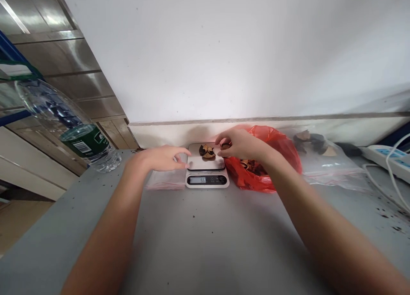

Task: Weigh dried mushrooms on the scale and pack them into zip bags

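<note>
Bottle (85,141) standing left of scale (206,165). Left hand (162,158) reaching to scale's left edge, thumb and fingers spread, holding nothing. Dried pieces (209,155) lying on scale. Right hand (241,143) curving at scale's right edge; cannot tell whether fingers pinching dark piece (226,146). Red bag (285,151) sitting just right of scale. Possible risk: fingertips brushing scale, skewing reading; wrist dragging bag against it, knocking pieces off.

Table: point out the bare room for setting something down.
Free, barring specks: the table between left forearm and right forearm, before the scale; also left of the left forearm, nearer than the bottle. Crowded: along the wall, with flat bags, scale, red bag, clear bag and white device.
</note>
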`<control>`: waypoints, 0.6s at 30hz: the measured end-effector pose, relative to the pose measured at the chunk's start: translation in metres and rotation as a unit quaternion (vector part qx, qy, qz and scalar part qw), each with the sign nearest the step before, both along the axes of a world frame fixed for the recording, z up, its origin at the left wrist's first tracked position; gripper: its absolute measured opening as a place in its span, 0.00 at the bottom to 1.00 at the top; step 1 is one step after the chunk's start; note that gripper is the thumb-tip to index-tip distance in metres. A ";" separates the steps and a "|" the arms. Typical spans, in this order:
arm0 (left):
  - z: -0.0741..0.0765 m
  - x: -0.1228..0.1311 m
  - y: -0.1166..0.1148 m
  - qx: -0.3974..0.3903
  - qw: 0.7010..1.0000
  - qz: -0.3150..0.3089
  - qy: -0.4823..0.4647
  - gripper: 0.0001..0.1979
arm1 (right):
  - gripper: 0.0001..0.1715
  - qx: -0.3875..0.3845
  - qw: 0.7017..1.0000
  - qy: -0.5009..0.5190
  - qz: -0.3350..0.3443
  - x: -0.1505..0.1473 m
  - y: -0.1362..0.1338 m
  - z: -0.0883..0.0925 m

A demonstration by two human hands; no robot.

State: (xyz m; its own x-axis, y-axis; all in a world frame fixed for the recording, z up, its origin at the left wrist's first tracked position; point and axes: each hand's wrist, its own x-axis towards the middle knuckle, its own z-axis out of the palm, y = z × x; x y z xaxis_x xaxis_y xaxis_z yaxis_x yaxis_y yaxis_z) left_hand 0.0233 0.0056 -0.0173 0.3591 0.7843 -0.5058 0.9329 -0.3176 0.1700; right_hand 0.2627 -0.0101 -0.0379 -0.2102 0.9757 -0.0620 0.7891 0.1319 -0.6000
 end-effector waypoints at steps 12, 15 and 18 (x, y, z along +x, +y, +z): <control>0.006 -0.007 0.000 0.003 1.000 0.008 0.005 0.33 | 0.11 -0.030 0.998 0.039 0.030 -0.003 -0.005 0.002; 0.006 -0.015 0.004 -0.031 0.999 0.011 0.027 0.33 | 0.16 -0.008 1.000 0.009 0.018 0.001 -0.008 0.011; 0.001 -0.022 0.011 -0.079 0.996 0.004 0.033 0.37 | 0.13 -0.002 1.000 -0.020 -0.009 0.008 -0.011 0.022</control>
